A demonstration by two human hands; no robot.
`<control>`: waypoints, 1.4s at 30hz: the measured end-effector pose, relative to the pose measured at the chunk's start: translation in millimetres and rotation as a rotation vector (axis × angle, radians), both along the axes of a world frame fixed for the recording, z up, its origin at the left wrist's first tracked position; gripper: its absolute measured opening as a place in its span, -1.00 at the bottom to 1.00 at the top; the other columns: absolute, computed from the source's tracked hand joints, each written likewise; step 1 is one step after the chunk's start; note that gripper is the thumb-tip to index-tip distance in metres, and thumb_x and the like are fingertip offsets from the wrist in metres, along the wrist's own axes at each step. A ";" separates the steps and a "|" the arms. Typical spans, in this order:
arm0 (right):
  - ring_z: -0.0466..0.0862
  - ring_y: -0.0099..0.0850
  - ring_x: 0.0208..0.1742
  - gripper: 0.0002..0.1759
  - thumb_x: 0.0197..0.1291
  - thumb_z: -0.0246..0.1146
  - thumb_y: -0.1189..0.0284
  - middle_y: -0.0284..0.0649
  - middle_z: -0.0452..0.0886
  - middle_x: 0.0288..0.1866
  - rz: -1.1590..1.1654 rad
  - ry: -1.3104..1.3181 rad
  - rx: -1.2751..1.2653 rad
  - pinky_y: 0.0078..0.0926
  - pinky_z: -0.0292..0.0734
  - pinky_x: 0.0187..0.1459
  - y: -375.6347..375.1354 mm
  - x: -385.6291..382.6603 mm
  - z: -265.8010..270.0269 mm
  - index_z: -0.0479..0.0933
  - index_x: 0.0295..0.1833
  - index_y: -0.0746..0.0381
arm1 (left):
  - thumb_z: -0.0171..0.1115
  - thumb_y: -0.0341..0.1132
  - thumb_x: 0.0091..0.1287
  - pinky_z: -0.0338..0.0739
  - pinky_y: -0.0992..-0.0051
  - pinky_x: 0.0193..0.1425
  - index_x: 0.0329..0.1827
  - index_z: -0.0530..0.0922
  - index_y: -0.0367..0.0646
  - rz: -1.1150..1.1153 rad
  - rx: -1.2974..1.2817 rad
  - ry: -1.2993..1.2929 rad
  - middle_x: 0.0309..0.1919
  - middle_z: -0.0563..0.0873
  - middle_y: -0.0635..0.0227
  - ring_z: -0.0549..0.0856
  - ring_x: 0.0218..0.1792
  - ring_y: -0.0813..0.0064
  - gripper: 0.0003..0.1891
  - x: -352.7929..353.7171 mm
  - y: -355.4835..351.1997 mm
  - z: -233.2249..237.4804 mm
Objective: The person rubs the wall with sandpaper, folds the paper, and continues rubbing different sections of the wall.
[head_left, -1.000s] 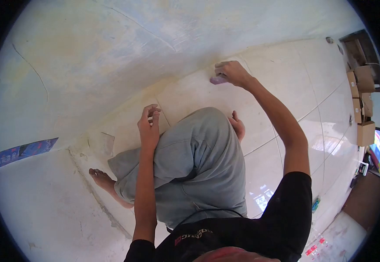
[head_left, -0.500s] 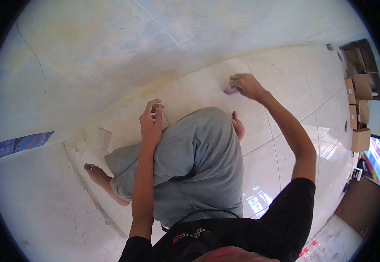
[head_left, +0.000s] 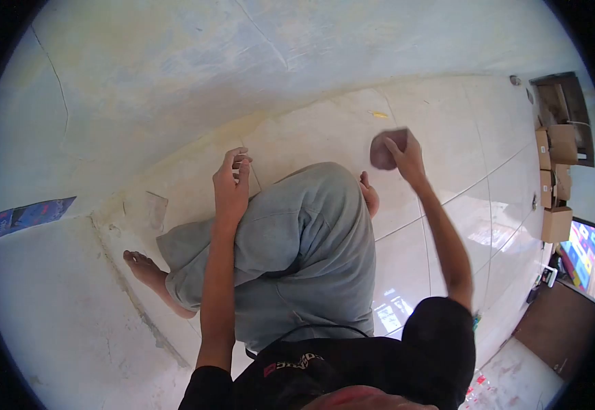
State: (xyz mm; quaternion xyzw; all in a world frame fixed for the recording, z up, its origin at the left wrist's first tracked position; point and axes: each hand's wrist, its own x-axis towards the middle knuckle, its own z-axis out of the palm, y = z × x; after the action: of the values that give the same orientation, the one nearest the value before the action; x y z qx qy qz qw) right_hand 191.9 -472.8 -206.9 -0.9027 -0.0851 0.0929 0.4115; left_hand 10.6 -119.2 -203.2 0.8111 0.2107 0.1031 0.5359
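My right hand (head_left: 410,156) grips a reddish-brown piece of sandpaper (head_left: 383,150), thumb on top, over the pale tiled floor (head_left: 448,157). The sheet's flat face is turned up toward me; motion blurs it slightly. A small yellow object (head_left: 379,114) lies on the floor just beyond that hand, too small to name. My left hand (head_left: 232,181) hangs loosely by my bent knee, fingers slightly curled and apart, with nothing visible in it. My forearm rests along the grey trousers (head_left: 297,232).
A stained, cracked wall (head_left: 174,82) rises ahead. A blue printed strip (head_left: 24,220) sits at the left ledge. Cardboard boxes (head_left: 557,184) are stacked at the far right, with a lit screen (head_left: 584,256) nearby. My bare foot (head_left: 146,270) is at the left.
My right hand has drawn back from near the wall and turned, so the sandpaper's face now shows. The yellow object has come into sight. My left hand is nearly still.
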 end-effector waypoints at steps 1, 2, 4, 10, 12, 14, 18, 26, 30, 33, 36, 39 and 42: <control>0.73 -0.32 -0.14 -0.64 0.30 0.29 0.39 -0.07 0.73 -0.15 -0.001 -0.002 -0.006 -0.37 0.61 -0.10 -10.7 -13.5 -22.8 0.52 0.10 0.40 | 0.08 -0.26 0.53 0.55 0.44 -0.21 0.14 0.53 -0.17 -0.016 -0.001 -0.006 -0.18 0.75 0.21 0.71 -0.18 0.41 -0.75 0.1 -1.2 0.7; 0.73 -0.30 -0.14 -0.62 0.28 0.31 0.39 -0.07 0.73 -0.13 -0.296 0.136 0.257 -0.35 0.60 -0.11 -20.0 -27.5 -41.0 0.53 0.11 0.41 | 0.08 -0.24 0.53 0.55 0.43 -0.21 0.14 0.53 -0.16 -0.033 -0.001 -0.010 -0.18 0.75 0.21 0.71 -0.17 0.40 -0.74 -0.4 -2.0 0.8; 0.73 -0.28 -0.13 -0.60 0.27 0.34 0.39 -0.07 0.73 -0.12 -0.598 0.277 0.525 -0.33 0.60 -0.12 -20.6 -47.2 -44.0 0.54 0.11 0.43 | 0.09 -0.23 0.53 0.55 0.43 -0.22 0.14 0.53 -0.16 -0.039 0.005 -0.001 -0.18 0.75 0.21 0.71 -0.18 0.40 -0.74 -3.1 -2.7 -3.3; 0.72 -0.10 -0.27 -0.80 0.14 0.35 0.48 0.07 0.72 -0.29 -0.577 -0.299 0.001 -0.23 0.59 -0.14 21.0 -38.5 -55.1 0.66 -0.19 0.42 | 0.08 -0.28 0.53 0.57 0.45 -0.13 0.17 0.54 -0.16 -0.037 0.000 0.040 -0.15 0.76 0.27 0.72 -0.15 0.46 -0.74 -4.6 1.0 -3.8; 0.71 -0.08 -0.28 -0.81 0.15 0.33 0.49 0.08 0.71 -0.30 -0.547 -0.285 -0.061 -0.22 0.58 -0.14 46.7 -19.4 -47.8 0.64 -0.19 0.42 | 0.07 -0.29 0.53 0.57 0.46 -0.13 0.17 0.53 -0.17 -0.035 0.008 0.040 -0.15 0.76 0.27 0.72 -0.15 0.47 -0.74 -4.1 1.3 -4.2; 0.69 -0.05 -0.30 -0.82 0.16 0.31 0.51 0.09 0.70 -0.32 -0.516 -0.267 -0.126 -0.20 0.57 -0.14 66.6 -5.0 -48.2 0.62 -0.19 0.42 | 0.07 -0.30 0.52 0.57 0.47 -0.14 0.17 0.53 -0.17 -0.043 -0.011 0.042 -0.14 0.75 0.27 0.72 -0.17 0.48 -0.74 -3.4 0.2 -0.5; 0.68 -0.08 -0.30 -0.79 0.17 0.25 0.54 0.09 0.67 -0.25 -0.535 -0.365 0.060 -0.17 0.56 -0.13 67.9 -1.4 -44.5 0.51 -0.11 0.43 | 0.08 -0.30 0.52 0.57 0.48 -0.14 0.17 0.53 -0.17 -0.033 -0.002 0.030 -0.15 0.75 0.28 0.72 -0.17 0.49 -0.75 -3.3 3.2 -1.9; 0.63 -0.11 0.09 -0.64 0.20 0.10 0.70 0.09 0.55 0.08 -0.633 -0.087 0.198 -0.26 0.57 0.07 18.8 -29.5 -94.7 0.40 0.13 0.44 | 0.08 -0.27 0.53 0.58 0.42 -0.12 0.16 0.54 -0.15 -0.047 0.004 0.020 -0.16 0.76 0.27 0.72 -0.17 0.45 -0.75 -1.0 -2.6 -0.2; 0.56 0.03 0.21 -0.38 0.13 0.15 0.67 0.20 0.55 0.11 -0.569 -0.154 0.009 -0.12 0.45 0.20 74.0 -11.9 -64.7 0.33 0.37 0.50 | 0.09 -0.27 0.53 0.58 0.42 -0.13 0.16 0.54 -0.16 -0.062 0.015 0.023 -0.16 0.76 0.26 0.72 -0.17 0.46 -0.75 -2.4 -0.1 -2.2; 0.65 -0.04 -0.04 -0.55 0.18 0.07 0.72 0.13 0.56 0.03 -0.508 -0.226 0.060 -0.21 0.61 -0.13 79.7 15.0 -103.6 0.36 0.23 0.49 | 0.09 -0.27 0.53 0.58 0.44 -0.14 0.15 0.55 -0.17 -0.028 -0.002 -0.012 -0.16 0.76 0.26 0.72 -0.18 0.47 -0.75 -5.3 2.6 -2.0; 0.67 -0.04 -0.09 -0.58 0.17 0.04 0.74 0.12 0.57 0.01 -0.488 -0.128 0.283 -0.21 0.62 -0.16 54.8 9.7 -81.9 0.39 0.18 0.46 | 0.09 -0.26 0.53 0.59 0.45 -0.14 0.14 0.55 -0.18 0.004 -0.020 -0.003 -0.15 0.76 0.27 0.72 -0.18 0.47 -0.75 -7.9 4.1 -0.1; 0.60 0.05 0.07 -0.51 0.12 0.07 0.70 0.16 0.56 0.03 -0.546 -0.016 0.292 -0.12 0.49 0.12 45.8 -29.0 -39.4 0.42 0.23 0.46 | 0.09 -0.25 0.54 0.59 0.45 -0.15 0.14 0.55 -0.17 0.006 -0.024 -0.001 -0.15 0.76 0.27 0.73 -0.17 0.46 -0.74 -5.1 3.7 1.7; 0.59 0.06 0.08 -0.57 0.11 0.05 0.71 0.16 0.56 0.01 -0.633 -0.074 0.208 -0.10 0.48 0.11 52.4 -39.0 -52.1 0.43 0.15 0.48 | 0.10 -0.26 0.53 0.59 0.45 -0.15 0.15 0.55 -0.17 -0.017 -0.022 0.002 -0.15 0.76 0.27 0.74 -0.16 0.45 -0.74 -1.6 -0.9 2.8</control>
State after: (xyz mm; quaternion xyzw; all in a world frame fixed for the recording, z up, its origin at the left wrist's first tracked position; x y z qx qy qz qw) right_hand 152.9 -420.4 -259.0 -0.8401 0.1755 -0.0814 0.5067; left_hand 8.9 -120.1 -200.5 0.8070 0.2055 0.0957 0.5452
